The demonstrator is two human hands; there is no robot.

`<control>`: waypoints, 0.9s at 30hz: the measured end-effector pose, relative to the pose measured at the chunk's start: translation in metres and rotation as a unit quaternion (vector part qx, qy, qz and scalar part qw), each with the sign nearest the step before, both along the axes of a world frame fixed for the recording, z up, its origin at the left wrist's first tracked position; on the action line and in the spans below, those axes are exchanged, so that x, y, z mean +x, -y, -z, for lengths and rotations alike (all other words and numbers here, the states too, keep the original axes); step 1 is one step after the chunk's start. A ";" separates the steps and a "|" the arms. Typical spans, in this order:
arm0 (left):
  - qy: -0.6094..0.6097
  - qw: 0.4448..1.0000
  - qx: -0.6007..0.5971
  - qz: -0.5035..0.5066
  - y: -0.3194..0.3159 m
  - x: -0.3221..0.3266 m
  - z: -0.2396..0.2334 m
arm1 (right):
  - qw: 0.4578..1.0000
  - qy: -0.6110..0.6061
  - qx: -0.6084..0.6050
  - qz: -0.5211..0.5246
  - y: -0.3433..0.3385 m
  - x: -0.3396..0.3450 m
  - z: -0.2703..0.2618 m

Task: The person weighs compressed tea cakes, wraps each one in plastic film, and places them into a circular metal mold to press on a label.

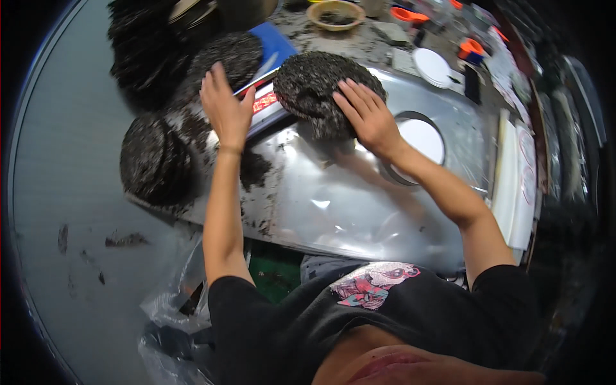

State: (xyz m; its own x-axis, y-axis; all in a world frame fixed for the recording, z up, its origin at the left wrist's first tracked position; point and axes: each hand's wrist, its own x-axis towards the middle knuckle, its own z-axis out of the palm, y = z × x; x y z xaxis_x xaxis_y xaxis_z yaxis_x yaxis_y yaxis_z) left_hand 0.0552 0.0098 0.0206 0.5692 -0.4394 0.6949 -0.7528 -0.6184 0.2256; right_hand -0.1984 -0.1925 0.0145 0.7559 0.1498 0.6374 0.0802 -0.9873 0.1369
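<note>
A stack of dark, round, flaky sheets, perhaps dried seaweed (308, 86), is at the centre, partly over a shiny metal sheet (327, 207). My right hand (373, 113) lies on its right side, fingers spread; whether it grips the stack is unclear. My left hand (228, 103), blurred, is raised with thumb and fingers apart, holding nothing visible. It is in front of another dark round stack (233, 55) beside a blue board (274, 41). Between the hands is a long device with red marks (264, 103), partly hidden. A white disc (421, 142) with a dark ring stands right of my right hand.
More dark round stacks stand at the left table edge (149, 159) and upper left (144, 53). A yellowish bowl (336, 14), a white lid (431, 67) and orange-handled items (470, 48) lie at the back. White sheets (517, 183) line the right edge. Dark crumbs are scattered about.
</note>
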 end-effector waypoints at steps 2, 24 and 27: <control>-0.356 0.881 -0.220 0.221 0.012 -0.081 0.008 | 0.999 0.006 0.011 0.042 -0.014 -0.049 -0.012; -0.722 0.411 -0.406 0.381 0.055 -0.275 0.019 | 0.989 -0.027 0.113 0.089 -0.022 -0.177 -0.024; -0.661 0.564 -0.451 0.204 0.042 -0.252 0.025 | 0.986 -0.056 0.023 0.152 0.007 -0.200 0.011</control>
State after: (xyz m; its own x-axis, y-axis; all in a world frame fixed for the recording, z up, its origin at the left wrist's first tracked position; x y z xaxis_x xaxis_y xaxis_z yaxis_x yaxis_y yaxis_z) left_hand -0.1972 -0.0327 -0.0043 0.8308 -0.5291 -0.1728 0.4046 0.3608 0.8403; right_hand -0.3987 -0.1993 0.0032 0.8272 -0.1225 0.5484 -0.2093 -0.9729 0.0983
